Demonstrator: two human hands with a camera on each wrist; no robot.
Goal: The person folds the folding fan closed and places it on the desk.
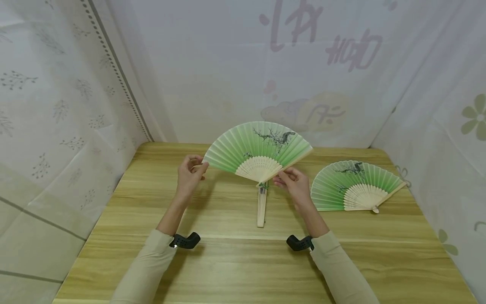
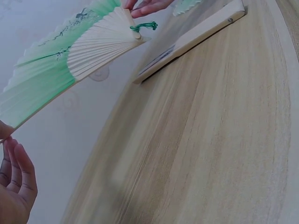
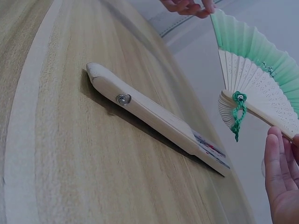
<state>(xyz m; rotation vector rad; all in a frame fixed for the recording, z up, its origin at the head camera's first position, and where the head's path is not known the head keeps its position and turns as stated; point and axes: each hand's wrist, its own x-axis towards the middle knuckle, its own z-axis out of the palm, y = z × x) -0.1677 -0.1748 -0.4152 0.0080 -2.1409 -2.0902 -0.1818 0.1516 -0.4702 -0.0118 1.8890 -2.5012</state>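
Observation:
A spread green folding fan (image 1: 243,145) with a dark branch print is held up over the table. At its left corner my left hand (image 1: 188,175) pinches the outer edge between thumb and fingers. The right hand (image 1: 296,185) pinches the right guard stick, not far above the pivot. From that pivot hangs a green cord loop (image 3: 239,112), clear in the right wrist view. Below the held fan lies a closed folding fan (image 1: 261,209) with pale wooden sticks, a metal rivet (image 3: 124,99) and a strip of printed cloth showing at one end.
Another spread green fan (image 1: 362,185) with the same branch print lies on the table's right side. The wooden table (image 1: 228,270) has patterned cloth (image 1: 212,76) hanging behind it and on both sides. A black wrist camera (image 1: 186,240) sits at the left cuff.

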